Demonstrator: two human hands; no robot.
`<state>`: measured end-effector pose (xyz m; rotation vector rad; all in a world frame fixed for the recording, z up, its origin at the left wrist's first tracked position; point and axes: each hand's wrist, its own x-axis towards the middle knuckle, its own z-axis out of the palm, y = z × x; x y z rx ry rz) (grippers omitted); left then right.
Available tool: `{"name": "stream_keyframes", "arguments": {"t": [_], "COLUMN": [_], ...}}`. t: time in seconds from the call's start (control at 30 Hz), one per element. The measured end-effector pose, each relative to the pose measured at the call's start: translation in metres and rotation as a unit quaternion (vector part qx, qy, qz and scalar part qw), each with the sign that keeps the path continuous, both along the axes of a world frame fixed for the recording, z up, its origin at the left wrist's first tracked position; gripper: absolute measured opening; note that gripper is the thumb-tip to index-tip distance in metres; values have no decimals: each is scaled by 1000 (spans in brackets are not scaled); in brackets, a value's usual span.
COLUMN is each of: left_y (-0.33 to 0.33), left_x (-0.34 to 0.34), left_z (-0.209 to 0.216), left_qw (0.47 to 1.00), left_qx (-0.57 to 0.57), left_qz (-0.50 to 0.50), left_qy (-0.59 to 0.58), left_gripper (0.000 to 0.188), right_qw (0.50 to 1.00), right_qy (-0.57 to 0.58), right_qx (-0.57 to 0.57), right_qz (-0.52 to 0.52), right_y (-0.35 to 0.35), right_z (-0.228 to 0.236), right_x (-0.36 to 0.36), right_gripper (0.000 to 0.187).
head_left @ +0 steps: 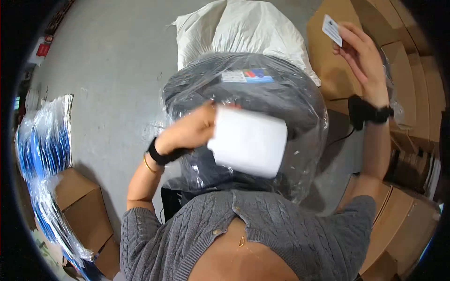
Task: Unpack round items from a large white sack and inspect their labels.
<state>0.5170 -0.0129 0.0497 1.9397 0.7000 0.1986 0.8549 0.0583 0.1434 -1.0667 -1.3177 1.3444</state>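
Observation:
In my left hand (193, 127) is a white rectangular sheet or thin stack of paper (251, 142), gripped at its left edge; motion blurs it, so its thickness is unclear. My right hand (364, 55) is raised at the far right, with a small white label (332, 31) with dark print pinched between thumb and fingers. Below the paper lies a dark bundle in clear plastic wrap (300, 105). On the bundle's far part sits a white and blue label (260, 76) with a patch of red. I wear a black band on each wrist.
Behind the bundle rests a white woven sack (243, 28). Cardboard boxes (333, 61) stand at the right, more at lower right (398, 229). Blue plastic-wrapped packs (47, 140) and a brown box (86, 210) are at the left. Grey floor (117, 70) shows between.

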Motion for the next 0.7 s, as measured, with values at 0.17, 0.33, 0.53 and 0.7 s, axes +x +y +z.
{"name": "stream_keyframes", "arguments": {"t": [0.17,0.33,0.53,0.7], "left_y": [-5,0,10,12], "left_x": [1,4,0,0], "left_z": [-18,-13,-14,-13], "left_qw": [993,993,986,984], "left_qx": [46,-3,-96,-102], "left_qz": [-83,-82,-76,-116], "left_qy": [-64,-82,-111,-91], "left_gripper": [22,18,11,13], "right_qw": [981,874,886,891], "right_qy": [-40,16,-16,126], "right_qx": [-122,-372,-457,-432], "right_qz": [144,312,-80,51], "right_y": [91,123,147,146], "right_z": [-152,-284,-366,-346], "right_x": [-5,-75,-14,7], "right_gripper": [24,26,30,27]}}
